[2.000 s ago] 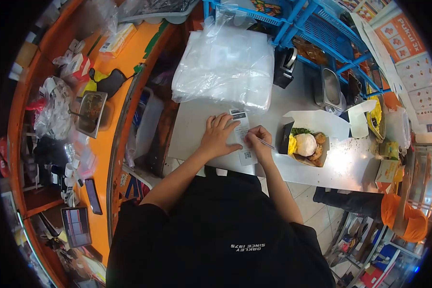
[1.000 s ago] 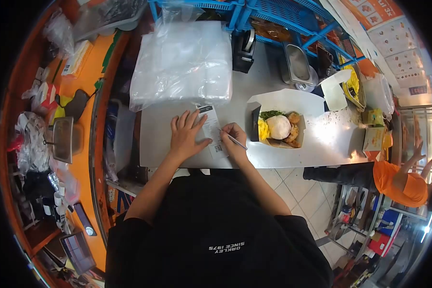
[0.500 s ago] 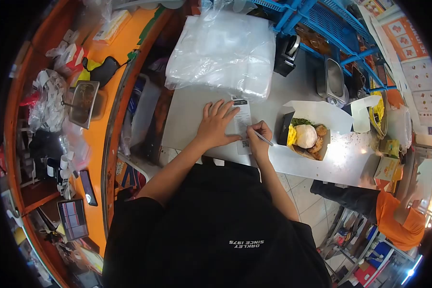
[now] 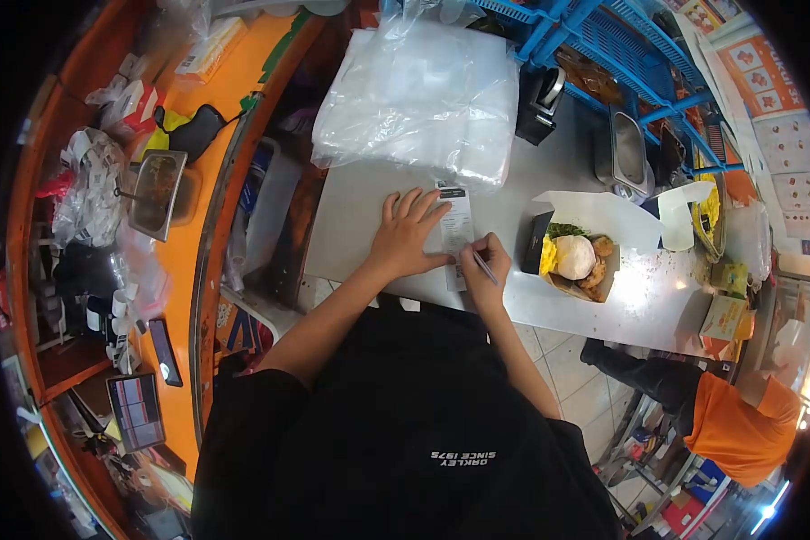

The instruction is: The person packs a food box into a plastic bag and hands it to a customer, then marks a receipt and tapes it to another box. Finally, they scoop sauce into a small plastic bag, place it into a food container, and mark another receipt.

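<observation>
Near on the grey metal surface, the long white paper slip could be skewed by the slim silver pen pinched in the right hand, if pressed loosely by the spread left hand.

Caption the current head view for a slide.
Left hand steadies a paper slip while the right hand holds a pen over it, beside an open food box.

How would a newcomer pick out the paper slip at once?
Find the metal worktop, then the bulky clear plastic bundle on it. On its near side lies the paper slip, between the left hand and the right hand, which holds a pen. Unlike the open food box, it is flat, narrow and printed.
</observation>
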### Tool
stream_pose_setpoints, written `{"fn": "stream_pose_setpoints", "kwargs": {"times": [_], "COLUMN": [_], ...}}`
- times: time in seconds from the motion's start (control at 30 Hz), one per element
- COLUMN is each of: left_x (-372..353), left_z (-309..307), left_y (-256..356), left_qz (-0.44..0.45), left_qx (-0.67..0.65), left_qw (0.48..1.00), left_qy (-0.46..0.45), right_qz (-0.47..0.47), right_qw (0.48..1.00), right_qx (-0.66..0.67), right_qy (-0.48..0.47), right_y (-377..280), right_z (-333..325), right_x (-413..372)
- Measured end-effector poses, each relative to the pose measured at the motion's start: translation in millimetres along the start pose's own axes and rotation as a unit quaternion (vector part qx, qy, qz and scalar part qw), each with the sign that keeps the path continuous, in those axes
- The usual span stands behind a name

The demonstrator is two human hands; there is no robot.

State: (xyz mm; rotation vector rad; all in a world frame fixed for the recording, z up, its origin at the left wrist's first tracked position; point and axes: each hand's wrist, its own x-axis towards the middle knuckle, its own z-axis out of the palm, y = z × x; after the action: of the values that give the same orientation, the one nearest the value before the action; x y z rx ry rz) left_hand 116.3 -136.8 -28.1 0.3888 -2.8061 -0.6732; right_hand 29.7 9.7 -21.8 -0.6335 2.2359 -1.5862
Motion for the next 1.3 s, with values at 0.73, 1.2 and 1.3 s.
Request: {"fn": "stream_pose_setpoints", "kwargs": {"times": [0.73,1.2,1.3], "left_x": [7,194,196], "left_z": [-1,20,28], "left_y": [15,157,146], "left_qz": [0.028,0.179,0.208], "left_qx": [0.010,-0.297,-0.335], "left_qw": [0.999,0.932,0.914], "left_qy": [0.017,0.106,0.099], "right_qz": [-0.240,-0.237,-0.219], "right_qw": [0.915,0.951,0.969], "right_qx": [-0.318,-0.159,-0.100], "right_qy": [0.056,0.118,0.062], "right_y": [-27,-10,18], "right_z": [-48,-281,-295], "right_x": [29,113,119]}}
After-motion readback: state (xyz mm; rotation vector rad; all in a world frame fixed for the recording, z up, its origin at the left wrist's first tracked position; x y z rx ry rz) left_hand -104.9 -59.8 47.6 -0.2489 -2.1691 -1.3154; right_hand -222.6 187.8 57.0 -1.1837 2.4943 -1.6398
